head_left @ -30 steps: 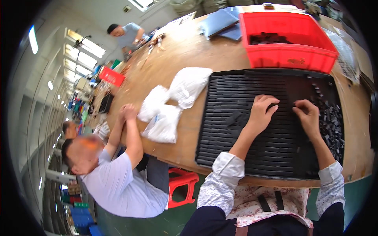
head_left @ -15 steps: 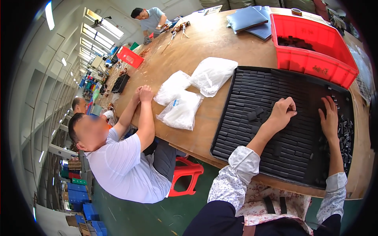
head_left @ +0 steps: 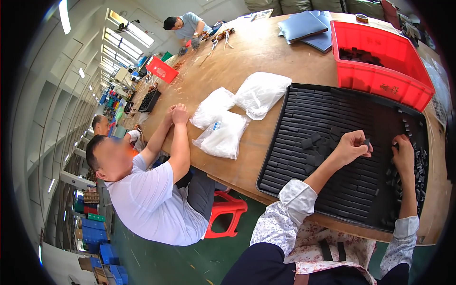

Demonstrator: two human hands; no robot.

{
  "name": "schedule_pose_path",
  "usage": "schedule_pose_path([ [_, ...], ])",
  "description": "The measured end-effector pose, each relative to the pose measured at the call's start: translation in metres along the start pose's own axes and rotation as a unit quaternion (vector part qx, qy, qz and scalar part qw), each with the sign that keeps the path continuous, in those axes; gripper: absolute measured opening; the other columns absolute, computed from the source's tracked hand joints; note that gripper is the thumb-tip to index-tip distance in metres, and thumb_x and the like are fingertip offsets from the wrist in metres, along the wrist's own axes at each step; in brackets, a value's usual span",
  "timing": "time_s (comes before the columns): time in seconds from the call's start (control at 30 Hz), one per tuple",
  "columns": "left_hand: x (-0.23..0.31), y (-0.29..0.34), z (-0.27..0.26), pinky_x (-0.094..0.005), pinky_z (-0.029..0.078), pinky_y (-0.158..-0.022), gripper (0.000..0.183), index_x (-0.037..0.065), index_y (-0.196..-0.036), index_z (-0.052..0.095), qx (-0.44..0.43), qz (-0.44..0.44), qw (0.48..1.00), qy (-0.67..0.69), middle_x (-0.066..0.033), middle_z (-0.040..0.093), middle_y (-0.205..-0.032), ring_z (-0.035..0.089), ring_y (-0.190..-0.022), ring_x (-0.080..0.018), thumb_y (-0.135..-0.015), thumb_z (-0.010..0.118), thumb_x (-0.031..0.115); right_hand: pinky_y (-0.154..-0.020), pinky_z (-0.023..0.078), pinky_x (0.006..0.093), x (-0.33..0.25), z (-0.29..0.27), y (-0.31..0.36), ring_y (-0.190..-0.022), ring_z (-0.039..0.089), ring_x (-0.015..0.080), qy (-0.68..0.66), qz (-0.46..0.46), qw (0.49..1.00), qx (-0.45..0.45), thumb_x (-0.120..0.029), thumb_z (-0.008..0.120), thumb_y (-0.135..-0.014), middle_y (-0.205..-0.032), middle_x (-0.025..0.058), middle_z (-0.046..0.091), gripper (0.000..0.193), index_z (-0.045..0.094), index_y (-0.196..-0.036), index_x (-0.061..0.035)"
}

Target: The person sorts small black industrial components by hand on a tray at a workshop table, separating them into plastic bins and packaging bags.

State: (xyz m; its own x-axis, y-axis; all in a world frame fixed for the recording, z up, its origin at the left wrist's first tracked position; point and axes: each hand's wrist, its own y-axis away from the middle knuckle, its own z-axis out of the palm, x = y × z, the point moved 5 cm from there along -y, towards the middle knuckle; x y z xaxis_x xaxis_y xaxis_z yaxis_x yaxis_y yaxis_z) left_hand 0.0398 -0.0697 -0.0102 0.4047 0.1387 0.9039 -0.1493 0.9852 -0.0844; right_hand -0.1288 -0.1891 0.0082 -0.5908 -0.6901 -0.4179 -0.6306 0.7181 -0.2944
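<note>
A large black tray [head_left: 266,166] lies before me, filled with rows of small black rectangular pieces [head_left: 304,121]. My left hand [head_left: 352,148] is over the middle of the rows, pinching one small black piece [head_left: 366,142] between thumb and fingers. A few flat black pieces [head_left: 311,141] lie loose on top of the rows beside that hand. Over the tray's right side, my right hand [head_left: 403,156] has its fingers curled, with a dark bit at the fingertips that is too small to make out. Loose black pieces [head_left: 420,164] are heaped along the right wall next to it.
Beyond the tray stands a red plastic bin [head_left: 384,78] with black pieces inside. White plastic bags [head_left: 221,133] lie left of the tray. Blue folders [head_left: 304,26] and a tape roll [head_left: 362,18] are farther back. A person [head_left: 147,190] sits at the left, arms on the table.
My left hand has moved slightly right and nearer, a black piece now showing in its fingers. My right hand has gone from spread to curled, nearer the loose heap. More loose pieces lie on the rows.
</note>
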Motion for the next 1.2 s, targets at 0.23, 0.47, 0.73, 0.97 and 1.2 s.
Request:
schedule_pose_path([
  [0.23,0.004,0.003,0.008,-0.0248,0.053,-0.062,0.017,-0.002,-0.088,0.056,0.028,0.017,0.999,-0.032,-0.0085,0.063,-0.080,0.062,-0.067,-0.0118,-0.077,0.069,0.002,-0.070,0.043,0.0365,-0.025,-0.013,0.002,-0.080,0.055,0.0297,-0.031,-0.083,0.994,0.071,0.009,0.059,-0.068,-0.083,0.0126,0.053,0.021,0.052,-0.085,0.0002],
  [0.47,-0.008,0.007,0.005,-0.0240,0.051,-0.066,0.018,-0.004,-0.087,0.061,-0.017,-0.079,0.989,-0.125,-0.0072,0.064,-0.078,0.062,-0.072,-0.0116,-0.074,0.071,0.003,-0.057,0.039,0.0172,-0.052,0.010,0.010,-0.062,0.047,0.0018,-0.519,0.056,0.848,-0.094,-0.010,0.069,-0.079,-0.071,-0.0049,0.052,0.013,0.057,-0.081,-0.0053],
  [0.73,0.005,0.006,0.014,-0.0250,0.051,-0.069,0.027,-0.004,-0.092,0.061,0.005,0.012,0.990,-0.142,-0.0076,0.065,-0.080,0.062,-0.074,-0.0125,-0.071,0.074,0.007,-0.062,0.039,0.0226,-0.082,-0.008,0.013,-0.072,0.049,0.0118,-0.352,-0.102,0.929,-0.056,0.005,0.065,-0.068,-0.080,0.0026,0.046,0.020,0.060,-0.086,-0.0021],
  [0.97,0.006,0.009,0.015,-0.0251,0.051,-0.064,0.017,-0.006,-0.087,0.060,-0.026,-0.019,0.976,-0.215,-0.0086,0.064,-0.077,0.061,-0.069,-0.0115,-0.072,0.068,-0.002,-0.064,0.041,0.0277,-0.088,-0.008,0.019,-0.072,0.050,0.0201,-0.288,-0.139,0.945,-0.070,0.010,0.065,-0.061,-0.079,0.0067,0.045,0.022,0.058,-0.079,-0.0019],
  [1.2,0.007,0.006,0.008,-0.0247,0.050,-0.071,0.028,0.000,-0.095,0.063,0.015,0.008,0.962,-0.273,-0.0054,0.065,-0.084,0.061,-0.076,-0.0101,-0.070,0.073,0.007,-0.074,0.043,0.0208,-0.051,-0.007,0.006,-0.081,0.052,0.0065,-0.493,0.052,0.868,-0.027,0.001,0.065,-0.071,-0.085,-0.0008,0.051,0.025,0.052,-0.093,-0.0043],
])
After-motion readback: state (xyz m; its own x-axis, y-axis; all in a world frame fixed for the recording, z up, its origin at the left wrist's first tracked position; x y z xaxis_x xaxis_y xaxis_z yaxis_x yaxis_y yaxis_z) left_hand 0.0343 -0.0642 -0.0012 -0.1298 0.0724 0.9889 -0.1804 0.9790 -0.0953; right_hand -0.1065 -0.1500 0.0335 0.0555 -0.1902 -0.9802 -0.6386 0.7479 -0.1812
